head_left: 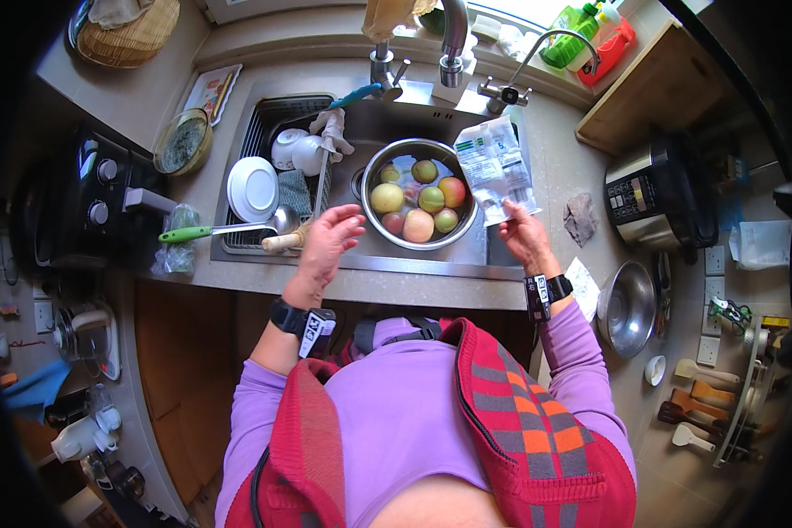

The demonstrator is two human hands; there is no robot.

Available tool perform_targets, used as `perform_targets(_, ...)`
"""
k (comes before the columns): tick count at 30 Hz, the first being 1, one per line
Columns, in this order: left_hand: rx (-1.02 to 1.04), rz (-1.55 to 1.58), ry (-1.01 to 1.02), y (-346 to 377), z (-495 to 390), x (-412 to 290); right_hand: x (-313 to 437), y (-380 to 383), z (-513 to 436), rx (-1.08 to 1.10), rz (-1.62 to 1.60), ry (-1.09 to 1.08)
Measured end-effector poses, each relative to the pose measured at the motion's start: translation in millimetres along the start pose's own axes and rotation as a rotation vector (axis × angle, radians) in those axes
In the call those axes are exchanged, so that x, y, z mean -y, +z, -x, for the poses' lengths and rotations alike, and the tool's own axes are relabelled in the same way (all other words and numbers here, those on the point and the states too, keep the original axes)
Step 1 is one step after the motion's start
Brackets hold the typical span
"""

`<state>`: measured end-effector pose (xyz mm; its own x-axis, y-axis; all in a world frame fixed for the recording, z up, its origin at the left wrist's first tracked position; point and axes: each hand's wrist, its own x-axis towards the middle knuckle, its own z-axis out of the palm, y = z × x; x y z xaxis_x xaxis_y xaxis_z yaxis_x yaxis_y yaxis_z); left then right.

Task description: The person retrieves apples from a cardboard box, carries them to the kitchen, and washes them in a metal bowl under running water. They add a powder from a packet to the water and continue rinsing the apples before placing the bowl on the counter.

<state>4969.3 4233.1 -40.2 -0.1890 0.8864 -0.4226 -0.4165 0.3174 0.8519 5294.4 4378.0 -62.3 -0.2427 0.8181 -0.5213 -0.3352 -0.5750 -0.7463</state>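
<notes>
A round stainless steel basin [420, 245] stands in the sink, with several fruits, green, yellowish and red, in water. My right hand [525, 232] pinches the lower edge of a white printed plastic packet [494, 165], which is held upright over the sink's right side, touching or just beside the basin rim. My left hand [330, 241] is left of the basin, fingers apart, with nothing in it. Close to its wrist lie a ladle with a green handle [191, 234] and a wooden-handled brush [281, 243], both on the dish rack.
White plates [253, 189] and bowls [297, 152] fill the wire rack [264, 105] at left. Faucets [454, 66] rise behind the sink. A grey rag [580, 219], an electric cooker [653, 198] and a metal bowl [627, 309] are to the right; a glass bowl [183, 142] is at left.
</notes>
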Motion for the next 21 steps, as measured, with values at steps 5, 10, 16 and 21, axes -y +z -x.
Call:
perform_targets(5, 0.303, -0.269, 0.036, 58.6, -15.9, 10.1, -28.2, 15.0, 8.5, 0.253, -0.28, 0.135)
perform_targets(10, 0.423, -0.248, 0.274, 107.9, -25.7, 31.2, -39.0, 40.7, 30.8, 0.374, -0.237, 0.11)
perform_targets(16, 0.438, -0.305, 0.223, 104.8, -33.4, 31.0, 2.0, 34.8, 43.7, 0.283, 0.32, -0.164)
perform_targets(21, 0.532, -0.477, 0.151, 105.5, -41.5, 30.2, 36.7, 25.5, 42.5, 0.378, 0.655, -0.202)
